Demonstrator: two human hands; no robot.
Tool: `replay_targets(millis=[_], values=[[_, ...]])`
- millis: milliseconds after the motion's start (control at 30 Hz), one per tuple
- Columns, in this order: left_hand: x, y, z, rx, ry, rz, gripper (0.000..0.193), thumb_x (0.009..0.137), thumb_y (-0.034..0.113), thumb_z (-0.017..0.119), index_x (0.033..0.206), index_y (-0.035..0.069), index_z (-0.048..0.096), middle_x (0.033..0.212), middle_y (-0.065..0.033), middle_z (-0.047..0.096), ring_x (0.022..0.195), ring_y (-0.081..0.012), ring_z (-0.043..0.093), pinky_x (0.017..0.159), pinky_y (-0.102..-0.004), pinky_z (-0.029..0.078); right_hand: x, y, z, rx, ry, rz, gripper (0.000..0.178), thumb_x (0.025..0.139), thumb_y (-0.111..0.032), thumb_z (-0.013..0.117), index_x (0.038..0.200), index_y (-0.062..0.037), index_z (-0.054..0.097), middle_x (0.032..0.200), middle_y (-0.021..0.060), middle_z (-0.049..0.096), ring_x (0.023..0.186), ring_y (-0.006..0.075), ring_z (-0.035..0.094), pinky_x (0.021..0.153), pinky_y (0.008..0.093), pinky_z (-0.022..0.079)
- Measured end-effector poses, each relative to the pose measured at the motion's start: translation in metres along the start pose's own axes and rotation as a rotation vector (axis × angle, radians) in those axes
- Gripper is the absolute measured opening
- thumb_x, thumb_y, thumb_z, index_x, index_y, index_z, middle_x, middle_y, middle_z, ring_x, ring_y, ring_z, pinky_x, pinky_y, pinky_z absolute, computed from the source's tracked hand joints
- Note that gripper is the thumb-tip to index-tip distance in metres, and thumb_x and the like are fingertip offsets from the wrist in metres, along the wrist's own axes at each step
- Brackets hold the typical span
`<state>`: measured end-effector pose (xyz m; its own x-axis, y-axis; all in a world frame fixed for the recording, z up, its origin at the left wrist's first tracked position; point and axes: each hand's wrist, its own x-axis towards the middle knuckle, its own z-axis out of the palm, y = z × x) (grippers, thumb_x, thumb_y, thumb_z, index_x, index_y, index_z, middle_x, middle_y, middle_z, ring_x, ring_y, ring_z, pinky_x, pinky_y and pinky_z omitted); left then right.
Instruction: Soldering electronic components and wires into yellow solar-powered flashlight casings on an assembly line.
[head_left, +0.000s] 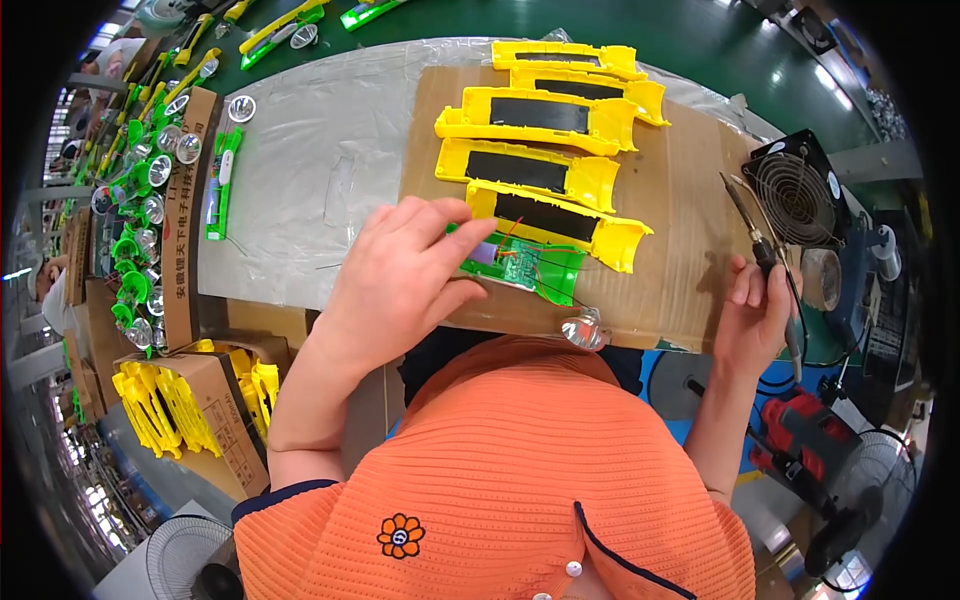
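Note:
Close in front of me lies a green plastic casing half [562, 284] holding a small circuit board [517, 264], a purple cylindrical cell [484, 252] and thin red and dark wires. My left hand [400, 270] is curled at the casing's left end, index finger by the cell and thumb on the near side; the grip is partly hidden. A lamp reflector [583, 328] hangs off the casing's lower right on wires. Out to the right, my right hand [752, 305] grips a soldering iron [763, 250], its tip up and away from the casing.
Yellow casing halves [527, 114] with black inner strips lie in a row on the cardboard sheet [690, 200]. A fan [797, 195] stands at the right. On the left are a finished-looking green assembly [222, 185], a carton [188, 260] beside many green reflector parts, and a box of yellow parts [215, 420].

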<state>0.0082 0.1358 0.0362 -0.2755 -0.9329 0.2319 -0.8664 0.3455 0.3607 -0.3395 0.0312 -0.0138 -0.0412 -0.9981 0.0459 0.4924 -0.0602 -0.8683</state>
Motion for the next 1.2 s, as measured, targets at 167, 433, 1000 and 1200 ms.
replay_targets(millis=[167, 433, 1000, 1200], values=[[0.003, 0.008, 0.012, -0.123, 0.059, -0.086, 0.04, 0.082, 0.012, 0.076, 0.121, 0.009, 0.068, 0.11, -0.0103, 0.063, 0.098, -0.0278, 0.061, 0.084, -0.0374, 0.049, -0.041, -0.021, 0.022, 0.014, -0.23, 0.05, 0.016, 0.098, -0.017, 0.057, 0.099, -0.007, 0.045, 0.053, -0.0028, 0.035, 0.044, 0.0128, 0.043, 0.092, 0.0445, 0.051], [0.006, 0.005, 0.02, -0.372, 0.069, -0.133, 0.021, 0.081, 0.004, 0.075, 0.102, 0.006, 0.074, 0.1, -0.0081, 0.065, 0.087, -0.0225, 0.065, 0.073, -0.0303, 0.053, -0.06, -0.001, 0.058, -0.054, -0.363, 0.374, 0.023, 0.092, -0.01, 0.061, 0.096, -0.007, 0.039, 0.058, 0.0013, 0.046, 0.047, 0.0134, 0.051, 0.108, 0.0592, 0.043], [0.003, 0.004, 0.028, -0.238, 0.16, -0.109, 0.016, 0.075, 0.0, 0.075, 0.088, 0.004, 0.067, 0.094, -0.008, 0.065, 0.084, -0.0265, 0.065, 0.071, -0.0344, 0.053, -0.048, 0.006, 0.074, -0.187, -0.348, 0.481, 0.02, 0.09, 0.0, 0.061, 0.096, -0.0024, 0.042, 0.072, 0.0093, 0.059, 0.054, 0.013, 0.056, 0.049, 0.0267, 0.048], [0.004, 0.002, 0.028, -0.255, 0.164, -0.09, 0.016, 0.075, -0.001, 0.075, 0.088, 0.004, 0.067, 0.095, -0.0079, 0.065, 0.083, -0.0262, 0.065, 0.071, -0.0342, 0.053, -0.047, 0.005, 0.074, -0.248, -0.378, 0.496, 0.021, 0.09, -0.001, 0.063, 0.096, -0.0025, 0.043, 0.075, 0.0095, 0.061, 0.055, 0.0127, 0.057, 0.05, 0.0245, 0.045]])
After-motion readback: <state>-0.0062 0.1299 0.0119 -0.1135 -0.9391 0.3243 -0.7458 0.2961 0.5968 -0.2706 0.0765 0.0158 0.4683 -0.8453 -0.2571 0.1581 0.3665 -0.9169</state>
